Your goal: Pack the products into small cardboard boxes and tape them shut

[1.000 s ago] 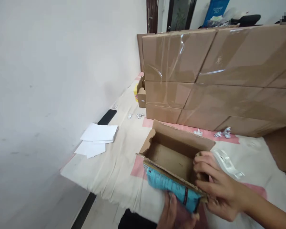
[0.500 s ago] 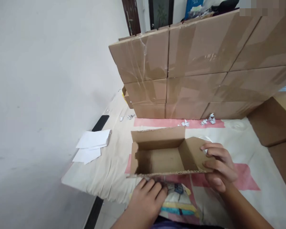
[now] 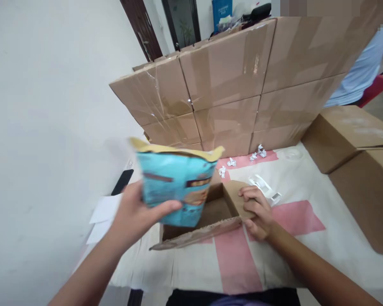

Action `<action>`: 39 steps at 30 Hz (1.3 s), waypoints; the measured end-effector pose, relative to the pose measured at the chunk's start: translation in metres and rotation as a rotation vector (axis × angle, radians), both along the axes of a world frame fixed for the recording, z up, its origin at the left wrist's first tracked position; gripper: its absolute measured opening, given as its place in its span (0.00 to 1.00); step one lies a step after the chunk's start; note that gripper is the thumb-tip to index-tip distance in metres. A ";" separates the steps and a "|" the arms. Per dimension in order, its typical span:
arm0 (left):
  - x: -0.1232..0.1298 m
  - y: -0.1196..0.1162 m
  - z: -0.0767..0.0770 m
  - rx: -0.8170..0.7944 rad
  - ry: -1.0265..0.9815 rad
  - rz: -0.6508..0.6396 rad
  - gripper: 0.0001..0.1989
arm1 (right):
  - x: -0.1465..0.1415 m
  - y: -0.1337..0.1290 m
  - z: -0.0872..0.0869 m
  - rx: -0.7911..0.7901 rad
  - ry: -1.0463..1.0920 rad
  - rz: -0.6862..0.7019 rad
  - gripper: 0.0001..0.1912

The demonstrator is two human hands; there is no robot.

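A blue snack bag (image 3: 170, 187) with a yellow top edge is held up by my left hand (image 3: 140, 212), thumb across its front. It hangs above the left part of an open cardboard box (image 3: 198, 240) and hides much of it. My right hand (image 3: 257, 212) pinches the flap on the box's right side, fingers over it and thumb below. Inside the box, the visible bottom is bare cardboard. Just beyond my right hand lies a white tape dispenser (image 3: 264, 188).
Taped cartons (image 3: 230, 80) form a wall behind the box. More brown boxes (image 3: 360, 157) stand at right. Crumpled paper bits (image 3: 231, 162) lie in between. White sheets (image 3: 104, 212) and a black phone-like slab (image 3: 122, 182) are at left. A person in light blue (image 3: 359, 72) is beyond the cartons.
My left hand has lifted the bag from in front of the box to above it. My right hand stays on the flap. The view has shifted to the right.
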State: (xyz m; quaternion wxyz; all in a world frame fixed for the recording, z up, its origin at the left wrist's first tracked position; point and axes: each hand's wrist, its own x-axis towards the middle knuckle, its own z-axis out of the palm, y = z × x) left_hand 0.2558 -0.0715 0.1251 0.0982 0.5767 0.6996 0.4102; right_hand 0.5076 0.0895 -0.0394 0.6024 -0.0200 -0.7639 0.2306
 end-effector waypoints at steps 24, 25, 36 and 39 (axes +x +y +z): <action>0.026 0.023 -0.019 -0.624 0.473 -0.416 0.13 | -0.001 -0.020 -0.009 -0.110 0.057 -0.117 0.16; 0.017 0.008 -0.019 -0.483 0.427 -0.339 0.14 | 0.000 -0.021 -0.009 -0.160 0.090 -0.103 0.21; 0.022 -0.093 -0.147 0.162 -0.137 0.195 0.30 | -0.005 -0.025 0.005 -0.133 -0.355 0.240 0.16; 0.029 -0.071 -0.145 0.205 -0.313 0.344 0.40 | -0.008 -0.031 0.002 -0.417 -0.358 0.163 0.32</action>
